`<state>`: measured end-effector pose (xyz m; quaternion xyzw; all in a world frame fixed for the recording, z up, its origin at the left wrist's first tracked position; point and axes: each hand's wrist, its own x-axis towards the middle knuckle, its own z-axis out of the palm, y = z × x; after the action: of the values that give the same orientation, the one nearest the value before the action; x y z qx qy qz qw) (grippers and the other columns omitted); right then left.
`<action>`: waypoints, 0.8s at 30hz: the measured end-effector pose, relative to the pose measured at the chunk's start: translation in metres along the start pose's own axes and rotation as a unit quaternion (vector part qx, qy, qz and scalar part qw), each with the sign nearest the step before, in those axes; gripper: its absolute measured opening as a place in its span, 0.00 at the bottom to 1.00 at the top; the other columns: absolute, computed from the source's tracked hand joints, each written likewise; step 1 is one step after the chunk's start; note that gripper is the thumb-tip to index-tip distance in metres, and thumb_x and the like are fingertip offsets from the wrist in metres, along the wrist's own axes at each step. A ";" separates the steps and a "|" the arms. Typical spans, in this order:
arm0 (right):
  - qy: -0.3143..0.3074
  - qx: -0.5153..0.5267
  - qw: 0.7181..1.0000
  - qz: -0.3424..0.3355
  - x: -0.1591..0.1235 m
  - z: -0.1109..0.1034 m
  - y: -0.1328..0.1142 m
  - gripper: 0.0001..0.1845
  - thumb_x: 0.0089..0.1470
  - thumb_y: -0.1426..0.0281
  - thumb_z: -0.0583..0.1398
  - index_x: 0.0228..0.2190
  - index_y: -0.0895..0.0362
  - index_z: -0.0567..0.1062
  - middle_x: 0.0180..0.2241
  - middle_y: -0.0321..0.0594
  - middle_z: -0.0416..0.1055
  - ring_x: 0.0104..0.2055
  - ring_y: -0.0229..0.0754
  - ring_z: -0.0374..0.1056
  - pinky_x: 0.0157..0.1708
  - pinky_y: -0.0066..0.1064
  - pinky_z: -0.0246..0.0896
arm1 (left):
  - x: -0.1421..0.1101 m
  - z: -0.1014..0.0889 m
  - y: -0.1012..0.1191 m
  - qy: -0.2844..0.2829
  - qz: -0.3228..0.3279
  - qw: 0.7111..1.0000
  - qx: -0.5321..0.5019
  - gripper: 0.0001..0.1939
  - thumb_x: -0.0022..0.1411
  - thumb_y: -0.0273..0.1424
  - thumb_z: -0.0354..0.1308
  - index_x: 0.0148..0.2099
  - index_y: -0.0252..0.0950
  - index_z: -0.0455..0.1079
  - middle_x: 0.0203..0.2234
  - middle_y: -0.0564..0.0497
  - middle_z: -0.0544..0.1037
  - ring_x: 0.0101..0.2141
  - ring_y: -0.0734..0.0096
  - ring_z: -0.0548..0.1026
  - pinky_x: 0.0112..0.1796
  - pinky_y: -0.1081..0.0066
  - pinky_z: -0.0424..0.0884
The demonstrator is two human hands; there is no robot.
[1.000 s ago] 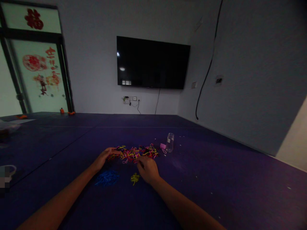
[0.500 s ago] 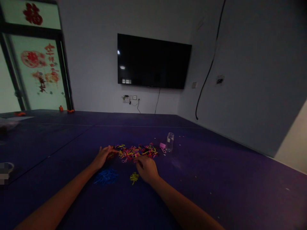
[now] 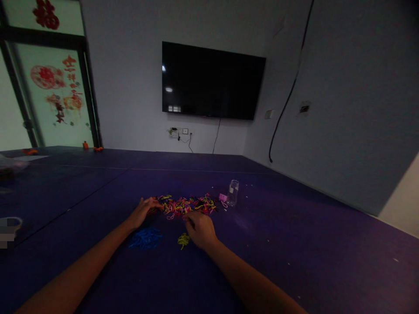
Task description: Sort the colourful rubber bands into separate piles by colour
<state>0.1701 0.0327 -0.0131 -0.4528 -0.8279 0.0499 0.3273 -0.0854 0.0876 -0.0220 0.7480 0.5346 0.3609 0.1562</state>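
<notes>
A spread of mixed hair ties (image 3: pixel 180 205), pink, yellow, red and dark, lies on the purple surface in front of me. My left hand (image 3: pixel 143 212) rests at its left end, fingers stretched out over the ties. At the near edge of the spread is my right hand (image 3: pixel 200 230), its fingers curled together; what they pinch, if anything, is hidden. Closer to me, below the left hand, sits a heap of blue hair ties (image 3: pixel 145 238). A smaller cluster of yellow hair ties (image 3: pixel 183 240) lies just left of the right wrist.
Beyond the spread, to the right, a clear bottle (image 3: pixel 232 194) stands upright beside a small pink piece (image 3: pixel 223 197). White specks dot the surface. A roll-like object (image 3: pixel 15 222) is at the left edge, with a clear plastic bag (image 3: pixel 11 165) farther back.
The view has shifted slightly. Both hands stay almost in the same places, and the heaps look unchanged.
</notes>
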 end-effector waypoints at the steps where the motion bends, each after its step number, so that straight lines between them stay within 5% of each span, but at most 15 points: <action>1: -0.003 -0.002 1.000 0.001 0.000 0.000 0.000 0.14 0.52 0.74 0.53 0.36 0.53 0.76 0.38 0.38 0.76 0.40 0.38 0.70 0.39 0.25 0.59 | -0.001 -0.001 0.001 -0.001 0.002 1.000 0.001 0.35 0.66 0.43 0.26 0.36 0.45 0.77 0.41 0.51 0.78 0.51 0.60 0.67 0.59 0.49 0.36; 10: -0.001 -0.004 1.000 0.007 0.000 0.001 0.000 0.14 0.52 0.73 0.53 0.37 0.53 0.76 0.38 0.38 0.76 0.39 0.39 0.71 0.38 0.25 0.60 | -0.008 -0.006 0.009 0.053 -0.022 0.997 0.060 0.34 0.65 0.45 0.29 0.37 0.40 0.77 0.45 0.47 0.75 0.51 0.60 0.67 0.59 0.48 0.37; 18: -0.010 -0.016 1.000 0.006 0.000 0.001 -0.001 0.14 0.51 0.74 0.53 0.36 0.53 0.76 0.38 0.38 0.76 0.39 0.39 0.71 0.38 0.25 0.60 | -0.006 -0.003 0.007 0.031 0.042 0.997 0.058 0.31 0.66 0.43 0.31 0.33 0.42 0.76 0.41 0.50 0.77 0.50 0.62 0.67 0.58 0.48 0.41; 24: -0.005 -0.020 1.000 0.003 0.000 0.002 -0.001 0.13 0.52 0.73 0.53 0.35 0.53 0.76 0.37 0.39 0.76 0.39 0.39 0.71 0.37 0.25 0.60 | -0.007 -0.001 0.010 -0.001 0.015 0.999 0.048 0.32 0.65 0.45 0.31 0.33 0.42 0.76 0.45 0.48 0.76 0.55 0.57 0.62 0.58 0.44 0.36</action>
<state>0.1688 0.0322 -0.0142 -0.4616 -0.8288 0.0363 0.3140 -0.0809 0.0777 -0.0174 0.7630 0.5401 0.3359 0.1153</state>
